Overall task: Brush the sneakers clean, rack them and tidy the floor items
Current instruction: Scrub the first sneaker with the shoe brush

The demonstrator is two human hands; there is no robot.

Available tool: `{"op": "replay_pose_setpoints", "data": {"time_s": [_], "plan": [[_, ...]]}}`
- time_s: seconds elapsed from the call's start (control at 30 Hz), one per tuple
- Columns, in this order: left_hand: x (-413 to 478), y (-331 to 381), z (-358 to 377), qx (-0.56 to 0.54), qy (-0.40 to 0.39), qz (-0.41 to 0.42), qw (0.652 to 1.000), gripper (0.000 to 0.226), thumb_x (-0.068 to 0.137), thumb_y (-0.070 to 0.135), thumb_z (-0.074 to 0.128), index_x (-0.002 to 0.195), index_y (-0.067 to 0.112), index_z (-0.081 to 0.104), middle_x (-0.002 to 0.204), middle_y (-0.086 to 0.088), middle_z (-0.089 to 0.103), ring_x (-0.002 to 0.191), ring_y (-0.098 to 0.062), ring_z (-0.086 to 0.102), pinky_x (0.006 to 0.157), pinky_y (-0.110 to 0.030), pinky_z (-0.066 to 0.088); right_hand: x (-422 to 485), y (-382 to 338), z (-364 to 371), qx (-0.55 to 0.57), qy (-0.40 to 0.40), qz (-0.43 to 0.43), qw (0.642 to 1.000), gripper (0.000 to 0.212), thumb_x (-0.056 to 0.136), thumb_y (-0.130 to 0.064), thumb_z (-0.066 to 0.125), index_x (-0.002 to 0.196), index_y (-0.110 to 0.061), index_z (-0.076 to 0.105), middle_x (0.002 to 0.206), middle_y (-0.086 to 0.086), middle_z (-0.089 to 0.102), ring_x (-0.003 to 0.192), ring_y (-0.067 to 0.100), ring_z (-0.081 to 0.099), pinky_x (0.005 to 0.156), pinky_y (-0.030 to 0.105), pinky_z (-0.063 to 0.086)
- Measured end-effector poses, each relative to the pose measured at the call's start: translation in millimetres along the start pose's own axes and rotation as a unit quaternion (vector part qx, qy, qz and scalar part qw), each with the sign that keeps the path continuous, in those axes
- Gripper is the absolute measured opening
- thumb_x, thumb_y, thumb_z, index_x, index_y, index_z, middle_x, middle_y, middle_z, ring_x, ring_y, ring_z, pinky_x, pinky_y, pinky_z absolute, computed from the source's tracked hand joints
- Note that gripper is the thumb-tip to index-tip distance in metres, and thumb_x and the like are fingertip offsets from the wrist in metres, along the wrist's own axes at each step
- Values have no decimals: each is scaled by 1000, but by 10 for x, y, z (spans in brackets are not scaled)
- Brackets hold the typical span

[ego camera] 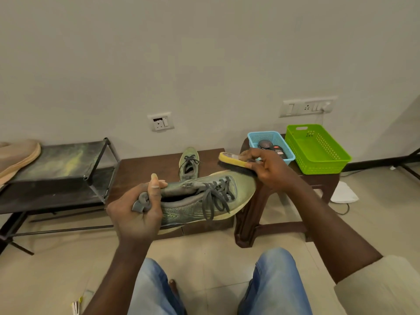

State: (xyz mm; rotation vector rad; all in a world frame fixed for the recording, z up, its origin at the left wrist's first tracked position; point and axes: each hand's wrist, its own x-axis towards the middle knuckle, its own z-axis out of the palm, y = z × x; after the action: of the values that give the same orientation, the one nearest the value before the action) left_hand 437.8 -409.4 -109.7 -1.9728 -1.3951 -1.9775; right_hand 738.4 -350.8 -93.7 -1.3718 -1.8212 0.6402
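Left hand (134, 214): fingers clamp green sneaker (204, 198) at heel; toe points right.
Right hand (270, 169): fingers grip shoe brush (234, 164), bristles at toe.

The left hand (136, 212) hides the heel of the sneaker (204, 196); the rack (56, 169) runs off the left edge.

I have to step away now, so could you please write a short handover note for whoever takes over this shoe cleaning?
Left hand grips the heel of one sneaker, held in the air.
Right hand holds the brush, bristles at its toe.
The second sneaker lies on the low table; the rack stands to the left.
Done: neither sneaker racked yet.
Left: finish brushing, rack both, tidy the floor items.
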Motion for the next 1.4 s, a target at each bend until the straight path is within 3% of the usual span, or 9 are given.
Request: {"op": "replay_pose_setpoints", "data": {"time_s": [0.27,0.37,0.43,0.63,0.83,1.0,1.27,1.33,1.4], "plan": [[20,80,81,-43,35,-61,997,31,104,24,54,80,14,71,69,25,66,64,6,62,62,-10,44,-349,-255,486,-35,197,-54,978,17,84,-7,62,100,-11,68,106,0,67,96,22,61,80,40,53],[-2,112,77,-41,38,-79,995,36,104,25,52,77,11,72,58,4,62,53,-12,53,53,-19,37,-191,-106,313,-91,253,21,963,15,87,-9,61,100,-12,68,100,4,69,92,23,61,77,35,51],[4,107,98,-54,43,-96,993,35,104,25,53,79,11,74,60,16,63,52,-8,53,53,-21,38,-175,-114,298,-88,279,54,955,17,89,-11,61,103,-13,69,97,4,70,90,23,63,73,29,48],[12,129,143,-113,66,-116,985,34,105,29,53,75,21,68,65,25,64,61,-7,64,60,-27,48,-448,-463,754,-100,267,-68,956,13,86,-10,61,98,-8,65,94,5,64,83,21,57,72,31,46],[10,175,121,-138,58,-103,983,36,105,32,53,70,28,60,60,28,60,62,-4,64,62,-31,51,42,-292,333,-141,308,43,940,15,88,-16,63,101,-10,66,95,7,66,89,26,60,75,40,50],[-120,181,184,-129,70,-132,980,40,105,31,53,77,8,70,66,23,66,65,-9,67,65,-23,49,-438,-546,825,-138,269,-24,953,20,83,-20,66,101,-11,69,97,8,64,87,22,58,73,26,43],[-152,300,211,-169,68,-122,976,36,105,24,53,70,26,60,65,26,63,69,-4,69,69,-22,52,149,-328,271,-180,299,77,934,28,88,-28,63,110,-13,71,99,10,68,95,29,60,82,41,47],[-143,312,228,-168,77,-115,976,40,105,20,53,67,28,58,63,28,60,66,-4,67,70,-25,53,14,-429,412,-181,290,44,939,26,87,-29,64,107,-15,72,97,10,68,91,29,60,79,38,48],[-160,270,223,-148,80,-119,979,40,105,19,52,68,12,64,64,19,64,67,-17,70,70,-29,53,-229,-537,630,-168,278,-6,946,25,84,-28,65,105,-17,74,95,10,67,87,28,61,74,33,47]]}}
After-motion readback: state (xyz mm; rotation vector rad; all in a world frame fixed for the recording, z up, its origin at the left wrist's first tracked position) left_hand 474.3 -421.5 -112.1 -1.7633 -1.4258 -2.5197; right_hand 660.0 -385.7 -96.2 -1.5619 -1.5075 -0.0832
